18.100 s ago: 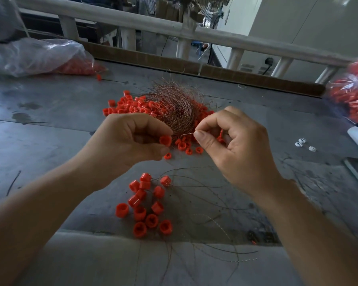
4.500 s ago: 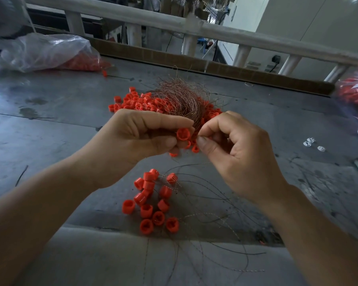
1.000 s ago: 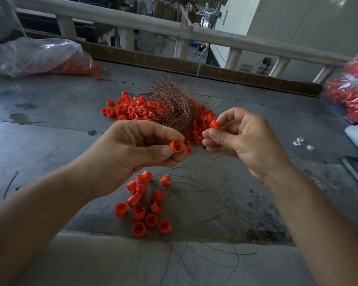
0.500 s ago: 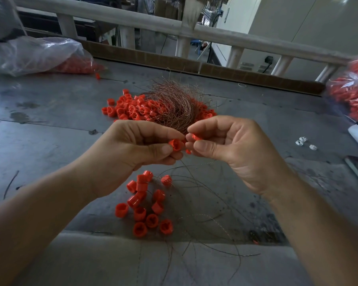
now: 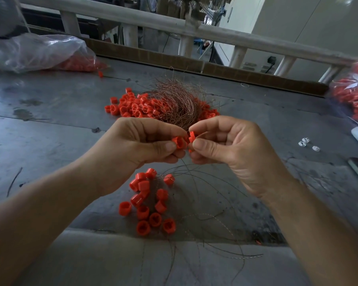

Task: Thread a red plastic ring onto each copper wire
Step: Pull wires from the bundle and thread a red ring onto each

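Pinching a small red plastic ring between thumb and forefinger, the left hand sits at the centre of the frame, its other fingers curled under. The right hand meets it from the right, its thumb and forefinger clamped on a second red ring, which is just beside the first. A thin copper wire drops from between the two hands toward the lower middle of the frame; I cannot tell whether it passes through either ring.

Behind the hands, in the upper middle, a tangled nest of copper wire lies on a heap of loose red rings. Below the hands, a cluster of red rings lies on the grey metal tabletop among long, curving strands of wire.

At the upper left a clear plastic bag holds more red rings, and another such bag shows at the right edge. A few small white pieces lie at the right, well apart from the hands. A white railing runs across the top.
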Tool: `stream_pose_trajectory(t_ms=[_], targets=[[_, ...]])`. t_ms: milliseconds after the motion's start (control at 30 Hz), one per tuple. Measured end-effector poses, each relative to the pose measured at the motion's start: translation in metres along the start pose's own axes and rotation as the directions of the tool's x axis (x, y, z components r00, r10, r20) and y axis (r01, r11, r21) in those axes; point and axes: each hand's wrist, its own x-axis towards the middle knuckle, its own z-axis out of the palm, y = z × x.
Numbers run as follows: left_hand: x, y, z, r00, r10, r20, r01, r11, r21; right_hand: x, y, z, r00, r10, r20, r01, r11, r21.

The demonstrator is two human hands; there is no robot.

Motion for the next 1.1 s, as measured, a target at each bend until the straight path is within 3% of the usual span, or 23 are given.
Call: stream_pose_trajectory(t_ms=[400, 667, 933, 1100], targets=[[0.0, 0.001, 0.003, 0.996, -0.001, -0.084, 0.004, 0.999, 0.042, -0.001, 0.007, 0.015, 0.965, -0.256, -0.053, 0.22, 0.906, -0.361], [0.0, 0.001, 0.003, 0.991, 0.005, -0.131, 0.006, 0.996, 0.084, -0.001, 0.012, 0.02, 0.926, -0.363, -0.098, 0.263, 0.812, -0.522], [-0.003, 0.002, 0.003, 0.994, 0.015, -0.108, 0.002, 0.988, 0.156, -0.001, 0.014, 0.022, 0.918, -0.387, -0.086, 0.279, 0.785, -0.553], [-0.004, 0.002, 0.004, 0.994, -0.028, -0.107, 0.04, 0.993, 0.111, -0.001, 0.014, 0.025, 0.923, -0.369, -0.11, 0.268, 0.819, -0.507]])
